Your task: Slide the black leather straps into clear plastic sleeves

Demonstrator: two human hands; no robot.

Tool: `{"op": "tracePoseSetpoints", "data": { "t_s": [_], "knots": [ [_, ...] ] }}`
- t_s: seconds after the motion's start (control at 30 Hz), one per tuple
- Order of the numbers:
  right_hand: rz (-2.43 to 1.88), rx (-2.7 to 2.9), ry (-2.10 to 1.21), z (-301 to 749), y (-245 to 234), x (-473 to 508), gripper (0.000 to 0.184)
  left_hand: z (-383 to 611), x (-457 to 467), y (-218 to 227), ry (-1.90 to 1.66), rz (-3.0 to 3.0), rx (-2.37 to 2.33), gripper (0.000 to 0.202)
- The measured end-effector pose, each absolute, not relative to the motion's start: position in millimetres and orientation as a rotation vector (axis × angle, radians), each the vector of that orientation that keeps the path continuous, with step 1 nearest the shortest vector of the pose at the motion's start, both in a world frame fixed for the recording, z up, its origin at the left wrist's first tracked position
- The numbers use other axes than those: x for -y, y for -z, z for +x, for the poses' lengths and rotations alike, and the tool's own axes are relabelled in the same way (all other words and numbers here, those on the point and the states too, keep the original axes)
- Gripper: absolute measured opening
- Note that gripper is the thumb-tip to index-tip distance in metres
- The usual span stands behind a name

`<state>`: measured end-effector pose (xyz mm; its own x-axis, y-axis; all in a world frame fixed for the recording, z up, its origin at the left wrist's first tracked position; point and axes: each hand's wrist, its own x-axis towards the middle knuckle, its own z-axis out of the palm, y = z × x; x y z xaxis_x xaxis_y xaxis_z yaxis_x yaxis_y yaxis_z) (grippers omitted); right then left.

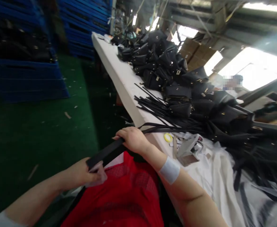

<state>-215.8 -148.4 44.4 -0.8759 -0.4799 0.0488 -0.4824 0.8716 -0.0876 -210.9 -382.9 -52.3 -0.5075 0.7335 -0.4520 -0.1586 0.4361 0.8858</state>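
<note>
A long black strap runs from my lap up toward the table edge. My left hand is closed on its near end, together with a small pale piece pressed under the thumb. My right hand is closed over the strap further along, near the table's edge; a white band sits on that wrist. Below both hands lies a red mesh cloth over my lap.
A long white table carries a heap of black bags and a bundle of black straps. A yellow ring and a grey tool lie near my right arm. Blue pallets stand on the green floor, left. Another person sits far right.
</note>
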Motion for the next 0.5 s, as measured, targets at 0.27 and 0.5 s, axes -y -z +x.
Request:
{"op": "tracePoseSetpoints", "data": {
  "t_s": [0.27, 0.5],
  "knots": [
    [1.005, 2.918, 0.267, -184.0, -35.6, 147.1, 0.027, -195.9, 417.8, 55.9, -1.437, 0.182, -1.395, 0.032],
    [0.977, 2.913, 0.210, -172.7, -21.0, 171.0, 0.021, -192.6, 397.5, 48.8, -1.373, 0.377, -1.615, 0.037]
  ]
}}
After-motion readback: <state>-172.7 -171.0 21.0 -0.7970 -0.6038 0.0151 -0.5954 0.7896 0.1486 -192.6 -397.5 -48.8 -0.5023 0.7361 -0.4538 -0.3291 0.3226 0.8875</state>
